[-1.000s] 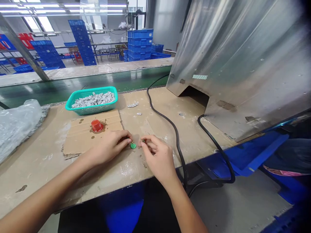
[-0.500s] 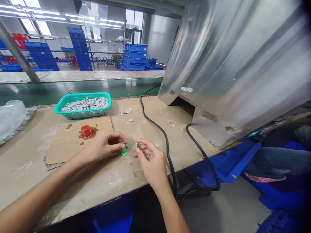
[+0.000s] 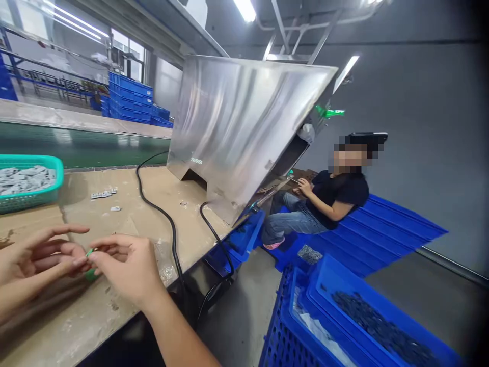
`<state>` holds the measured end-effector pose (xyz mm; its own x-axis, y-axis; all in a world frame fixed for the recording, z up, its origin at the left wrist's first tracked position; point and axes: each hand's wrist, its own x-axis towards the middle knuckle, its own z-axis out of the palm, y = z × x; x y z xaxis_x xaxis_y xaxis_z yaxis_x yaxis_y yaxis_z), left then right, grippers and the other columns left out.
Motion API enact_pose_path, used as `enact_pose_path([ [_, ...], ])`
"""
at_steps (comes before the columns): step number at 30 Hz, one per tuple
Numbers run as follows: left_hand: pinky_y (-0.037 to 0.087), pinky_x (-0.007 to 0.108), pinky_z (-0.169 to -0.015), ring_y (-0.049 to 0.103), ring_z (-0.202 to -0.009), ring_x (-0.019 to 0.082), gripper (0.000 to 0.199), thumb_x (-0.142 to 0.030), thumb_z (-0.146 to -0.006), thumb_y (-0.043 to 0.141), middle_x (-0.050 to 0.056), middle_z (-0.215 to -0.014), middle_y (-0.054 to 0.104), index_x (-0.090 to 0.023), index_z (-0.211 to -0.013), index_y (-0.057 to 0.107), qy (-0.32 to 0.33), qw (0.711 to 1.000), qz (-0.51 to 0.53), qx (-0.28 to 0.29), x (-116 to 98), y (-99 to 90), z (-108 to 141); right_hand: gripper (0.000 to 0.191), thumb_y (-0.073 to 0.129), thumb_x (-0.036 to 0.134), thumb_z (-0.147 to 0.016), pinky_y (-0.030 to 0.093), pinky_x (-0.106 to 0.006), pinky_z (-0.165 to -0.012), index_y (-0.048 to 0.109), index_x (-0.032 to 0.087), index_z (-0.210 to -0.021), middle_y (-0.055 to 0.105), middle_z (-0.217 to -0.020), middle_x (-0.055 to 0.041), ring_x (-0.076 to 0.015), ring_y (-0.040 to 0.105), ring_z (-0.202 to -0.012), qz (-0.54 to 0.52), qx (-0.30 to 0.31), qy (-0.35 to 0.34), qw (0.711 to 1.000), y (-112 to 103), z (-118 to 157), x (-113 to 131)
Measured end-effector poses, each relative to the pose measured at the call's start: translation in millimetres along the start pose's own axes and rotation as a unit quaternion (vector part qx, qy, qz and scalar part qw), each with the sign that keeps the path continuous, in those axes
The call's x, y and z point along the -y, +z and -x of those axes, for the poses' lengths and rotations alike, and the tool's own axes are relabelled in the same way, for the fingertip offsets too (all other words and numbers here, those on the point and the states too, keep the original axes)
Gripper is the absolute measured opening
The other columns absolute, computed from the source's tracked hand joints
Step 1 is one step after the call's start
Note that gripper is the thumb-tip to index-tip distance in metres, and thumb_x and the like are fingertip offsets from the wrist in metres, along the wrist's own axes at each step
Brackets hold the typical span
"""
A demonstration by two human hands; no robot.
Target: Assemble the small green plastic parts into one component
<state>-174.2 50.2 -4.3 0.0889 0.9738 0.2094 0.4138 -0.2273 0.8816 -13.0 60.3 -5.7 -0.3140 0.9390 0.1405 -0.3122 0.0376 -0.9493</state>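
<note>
A small green part [image 3: 90, 252], too tiny to make out fully, sits between the fingertips of both hands over the table. My right hand [image 3: 128, 265] pinches it between thumb and index finger. From the other side, my left hand [image 3: 42, 262] meets it with thumb and a bent finger, its index finger stretched out above. Just below the fingertips is a green disc [image 3: 90, 275], partly covered by the hands. Farther back on the cardboard-covered tabletop lie a short row of small grey-white pieces [image 3: 103, 194] and a single similar piece [image 3: 115, 208].
A teal basket [image 3: 59, 176] of grey pieces stands at the left. Black cables [image 3: 172, 224] cross the table beside a large sheet-metal housing [image 3: 237, 122]. To the right sits a co-worker [image 3: 332, 199], near blue bins [image 3: 324, 278] holding dark pieces.
The view has swung right, bringing the co-worker and bins into sight; the red cup has left the picture. My hands, apart before, now meet at the small green part.
</note>
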Motion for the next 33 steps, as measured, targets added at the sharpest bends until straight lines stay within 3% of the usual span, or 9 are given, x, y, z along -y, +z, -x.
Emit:
enact_pose_path([
  [2,0.057,0.022,-0.060,0.065,-0.070,0.019,0.040,-0.039,-0.063,0.063,-0.003,-0.071,0.064,-0.029,-0.098,0.045,-0.067,0.997,0.042,-0.022,-15.6,0.2,5.0,0.022,0.067,0.025,-0.056,0.046,-0.021,-0.052,0.066,0.014,-0.075,0.058,-0.064,-0.0018,-0.0103,0.053,-0.054,-0.056,0.014,0.040,0.998,0.9,0.3,0.0],
  [4,0.056,0.026,-0.062,0.064,-0.072,0.020,0.045,-0.038,-0.061,0.065,0.000,-0.076,0.064,-0.024,-0.099,0.045,-0.101,0.993,0.053,-0.005,-31.6,-2.1,9.1,0.020,0.069,0.024,-0.056,0.047,-0.019,-0.054,0.065,0.013,-0.072,0.061,-0.066,-0.0022,-0.0108,0.056,-0.058,-0.034,0.023,0.027,0.999,0.7,-1.0,4.1],
  [6,0.055,0.029,-0.065,0.063,-0.071,0.018,0.046,-0.034,-0.063,0.064,0.001,-0.078,0.061,-0.021,-0.102,0.044,-0.068,0.996,0.049,0.021,-39.8,-7.1,10.5,0.015,0.068,0.021,-0.057,0.049,-0.020,-0.059,0.064,0.013,-0.069,0.063,-0.069,-0.0028,-0.0119,0.058,-0.063,0.028,0.017,-0.009,0.999,-0.6,-7.7,9.2],
  [9,0.050,0.033,-0.076,0.060,-0.081,0.017,0.044,-0.019,-0.071,0.054,0.003,-0.090,0.060,-0.021,-0.112,0.042,-0.003,0.995,-0.097,0.004,-36.6,-15.9,13.6,0.014,0.067,0.021,-0.061,0.048,-0.019,-0.056,0.062,0.013,-0.072,0.062,-0.067,-0.0020,-0.0117,0.058,-0.062,0.095,-0.012,-0.048,0.994,-2.1,-22.8,12.2],
  [13,0.045,0.035,-0.083,0.054,-0.093,0.018,0.044,-0.013,-0.074,0.049,0.005,-0.097,0.060,-0.021,-0.116,0.039,0.033,0.967,-0.252,0.000,-31.0,-13.4,21.5,0.012,0.064,0.017,-0.064,0.049,-0.019,-0.064,0.062,0.013,-0.074,0.062,-0.072,-0.0023,-0.0113,0.059,-0.068,0.152,-0.006,-0.072,0.986,-2.7,-26.0,7.7],
  [22,0.044,0.034,-0.080,0.054,-0.096,0.020,0.041,-0.017,-0.079,0.046,0.008,-0.101,0.058,-0.020,-0.118,0.032,0.045,0.968,-0.234,0.074,-28.8,9.3,16.4,0.012,0.061,0.018,-0.068,0.050,-0.019,-0.064,0.062,0.013,-0.079,0.063,-0.077,-0.0033,-0.0111,0.059,-0.069,0.159,-0.003,-0.027,0.987,-5.6,-8.2,-3.6],
  [28,0.044,0.026,-0.073,0.058,-0.088,0.017,0.031,-0.011,-0.077,0.046,0.001,-0.092,0.064,-0.021,-0.107,0.041,0.040,0.972,-0.225,0.057,-27.9,11.0,17.5,0.014,0.062,0.019,-0.066,0.049,-0.019,-0.059,0.061,0.011,-0.078,0.063,-0.077,-0.0039,-0.0106,0.059,-0.065,0.149,0.007,-0.003,0.989,-5.8,-7.7,-4.9],
  [33,0.045,0.025,-0.075,0.059,-0.088,0.016,0.040,-0.013,-0.076,0.050,-0.001,-0.092,0.066,-0.022,-0.114,0.038,0.041,0.976,-0.208,0.052,-25.7,9.9,16.4,0.013,0.063,0.017,-0.065,0.051,-0.021,-0.061,0.062,0.012,-0.077,0.062,-0.068,-0.0011,-0.0101,0.059,-0.059,0.150,-0.004,-0.016,0.989,-6.2,-6.9,-5.4],
])
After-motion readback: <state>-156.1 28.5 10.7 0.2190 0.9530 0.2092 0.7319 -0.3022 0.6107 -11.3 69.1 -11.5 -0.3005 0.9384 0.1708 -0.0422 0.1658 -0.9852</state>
